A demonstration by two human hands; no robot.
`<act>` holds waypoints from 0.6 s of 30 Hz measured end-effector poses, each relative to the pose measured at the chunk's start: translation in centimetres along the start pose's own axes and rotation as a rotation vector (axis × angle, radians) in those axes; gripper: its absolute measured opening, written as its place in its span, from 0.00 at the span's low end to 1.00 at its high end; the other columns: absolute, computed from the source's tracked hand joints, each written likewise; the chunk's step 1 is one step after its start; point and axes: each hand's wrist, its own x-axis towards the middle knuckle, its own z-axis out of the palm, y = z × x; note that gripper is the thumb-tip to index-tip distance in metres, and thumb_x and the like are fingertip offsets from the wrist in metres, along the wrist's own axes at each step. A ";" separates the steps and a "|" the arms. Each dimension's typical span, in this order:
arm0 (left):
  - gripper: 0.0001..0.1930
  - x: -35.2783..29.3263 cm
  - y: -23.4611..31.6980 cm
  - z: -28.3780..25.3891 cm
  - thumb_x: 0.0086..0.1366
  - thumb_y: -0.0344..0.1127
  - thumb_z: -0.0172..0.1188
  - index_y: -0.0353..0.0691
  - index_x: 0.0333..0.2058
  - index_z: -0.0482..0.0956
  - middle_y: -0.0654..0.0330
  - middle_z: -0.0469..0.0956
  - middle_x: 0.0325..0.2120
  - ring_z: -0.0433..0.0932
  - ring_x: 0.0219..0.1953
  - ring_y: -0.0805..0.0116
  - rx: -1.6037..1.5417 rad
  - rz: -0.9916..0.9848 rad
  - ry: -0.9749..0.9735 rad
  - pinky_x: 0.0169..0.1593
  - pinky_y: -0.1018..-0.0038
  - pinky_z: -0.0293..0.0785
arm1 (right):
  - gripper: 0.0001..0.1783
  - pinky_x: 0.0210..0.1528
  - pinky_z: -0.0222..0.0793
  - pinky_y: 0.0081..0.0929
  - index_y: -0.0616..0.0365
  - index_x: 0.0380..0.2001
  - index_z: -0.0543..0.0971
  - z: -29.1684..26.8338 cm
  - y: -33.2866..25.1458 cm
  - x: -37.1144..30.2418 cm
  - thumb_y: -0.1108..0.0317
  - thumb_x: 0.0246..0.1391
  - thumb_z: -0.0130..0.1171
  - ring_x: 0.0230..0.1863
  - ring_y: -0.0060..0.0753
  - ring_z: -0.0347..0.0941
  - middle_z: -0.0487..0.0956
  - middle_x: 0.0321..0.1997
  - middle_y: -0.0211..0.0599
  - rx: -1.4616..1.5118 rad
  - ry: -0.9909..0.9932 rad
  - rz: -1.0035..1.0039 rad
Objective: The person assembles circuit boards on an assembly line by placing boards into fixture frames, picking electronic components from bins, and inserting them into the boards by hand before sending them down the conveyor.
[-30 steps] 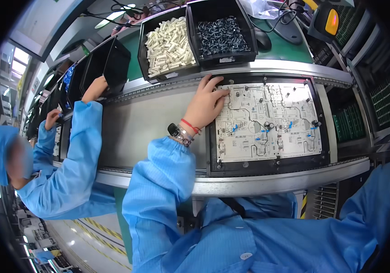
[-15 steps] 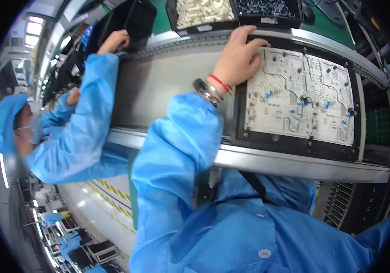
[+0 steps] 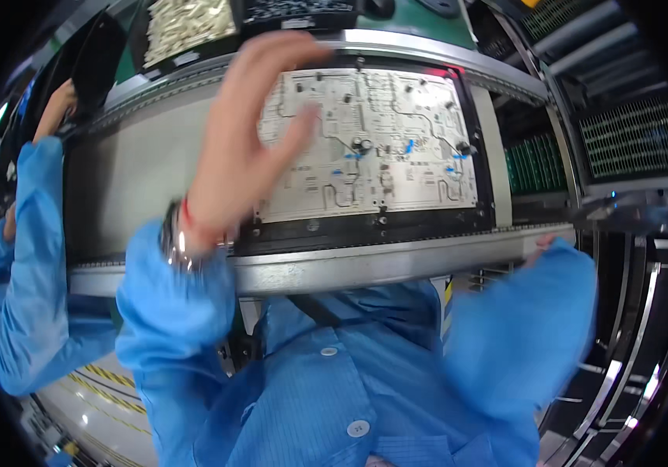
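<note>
A white circuit board with black and blue parts lies in a black frame on the conveyor line. My left hand is over the left end of the board, somewhat blurred. Its thumb and fingers stand apart, and nothing shows between them. Whether it touches the board cannot be made out. At the right end of the near metal rail, only a bit of my right hand shows past its blurred blue sleeve. Its fingers are hidden.
Black bins of cream-coloured parts and dark parts stand beyond the far rail. A co-worker's hand is at the far left. Racks holding green boards are to the right of the frame.
The view has swung to the right, and the board sits further left in it. My left hand has come off the frame's far left corner area. My right sleeve has come into view.
</note>
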 end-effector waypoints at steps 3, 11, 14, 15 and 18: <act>0.36 -0.8 8.1 2.3 0.49 0.42 0.62 0.36 0.57 0.63 0.47 0.64 0.55 0.62 0.58 0.48 -0.306 0.053 -0.619 0.60 0.59 0.55 | 0.13 0.40 0.70 0.18 0.62 0.45 0.71 2.1 2.5 -0.2 0.73 0.56 0.48 0.36 0.23 0.73 0.76 0.38 0.37 0.833 0.098 -0.054; 0.26 -6.9 11.7 12.8 0.48 0.35 0.62 0.47 0.49 0.73 0.50 0.66 0.52 0.70 0.48 0.49 -0.181 0.024 -0.294 0.49 0.64 0.70 | 0.37 0.58 0.61 0.39 0.64 0.58 0.58 4.0 0.9 -2.7 0.41 0.61 0.34 0.55 0.43 0.66 0.67 0.56 0.50 1.273 -0.117 0.149; 0.17 -7.3 12.3 12.5 0.51 0.35 0.58 0.43 0.42 0.75 0.53 0.74 0.38 0.75 0.36 0.52 -0.399 -0.173 -0.388 0.37 0.65 0.72 | 0.59 0.62 0.54 0.44 0.63 0.62 0.51 3.8 1.9 -3.1 0.24 0.41 0.46 0.60 0.49 0.60 0.62 0.59 0.54 0.927 -0.051 -0.254; 0.13 -7.3 12.6 12.5 0.54 0.36 0.57 0.41 0.39 0.74 0.54 0.76 0.30 0.76 0.31 0.53 -0.473 -0.216 -0.425 0.30 0.64 0.72 | 0.67 0.63 0.53 0.46 0.63 0.62 0.50 4.3 1.9 -3.2 0.19 0.31 0.51 0.60 0.51 0.59 0.62 0.59 0.55 0.780 0.182 -0.474; 0.13 -6.5 13.1 13.2 0.56 0.38 0.56 0.39 0.38 0.74 0.53 0.77 0.25 0.76 0.28 0.51 -0.520 -0.264 -0.673 0.30 0.61 0.71 | 0.70 0.60 0.56 0.43 0.64 0.61 0.51 1.0 3.8 -4.2 0.35 0.18 0.73 0.58 0.49 0.63 0.63 0.59 0.53 0.636 -0.019 -0.546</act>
